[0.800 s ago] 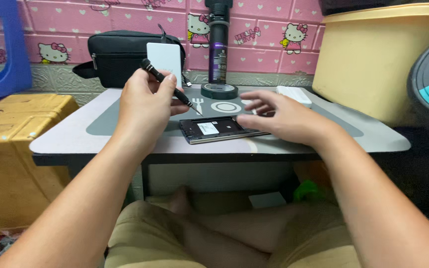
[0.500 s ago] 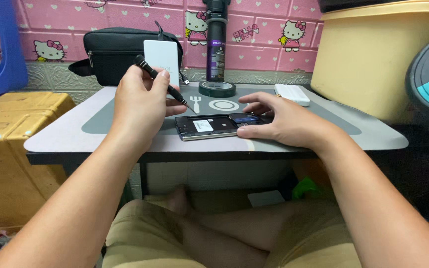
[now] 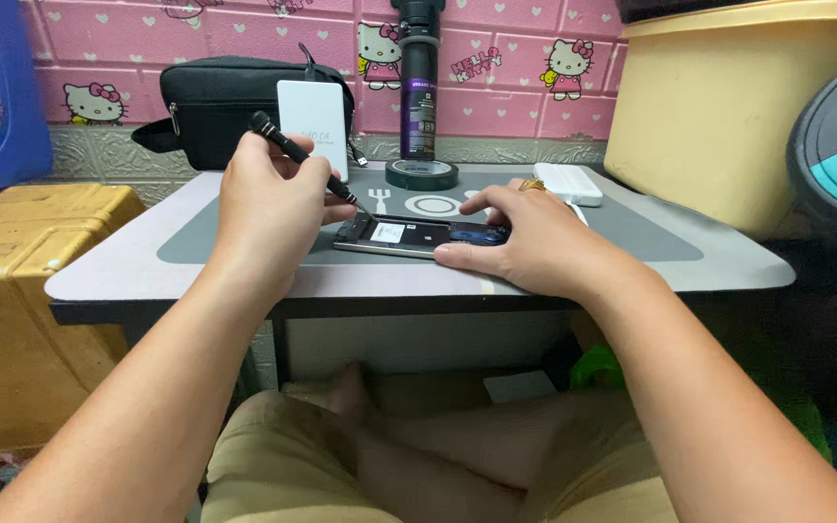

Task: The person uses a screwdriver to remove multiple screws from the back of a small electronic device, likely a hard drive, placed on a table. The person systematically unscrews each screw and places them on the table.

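Head cam, looking down over my knees at a low table (image 3: pixel 244 276) w/ a grey mat (image 3: pixel 632 232) on top. My left hand (image 3: pixel 268 208) is curled tight round a black screwdriver (image 3: pixel 302 160); fingers closed on the shaft, handle end sticking up and back toward the wall, tip angled down to the right. Tip sits at the left end of the opened phone (image 3: pixel 409 235), at or just above it; can't tell if it actually touches a screw. Phone lies flat near the front edge of the mat, roughly centre, back cover off so I see the insides: a pale label patch in the middle, darker parts at each end.

My right hand (image 3: pixel 525 237) lies palm down over the phone's right end, fingers spread narrow and pressing flat, thumb along the near edge. It's steadying the phone, not gripping round it. Gold ring (image 3: pixel 532 184) on one finger.

Behind the phone: a roll of black tape (image 3: pixel 421 174) lying flat, a tall dark bottle (image 3: pixel 418 82) standing upright just behind it, a white card-shaped box (image 3: pixel 312 126) propped against a black zip pouch (image 3: pixel 210 107). A white oblong block (image 3: pixel 566 184) rests on the mat just beyond my right hand. Yellow bin (image 3: pixel 738 107) to the right, yellow crate (image 3: pixel 21 291) to the left, pink cartoon-cat wall behind.
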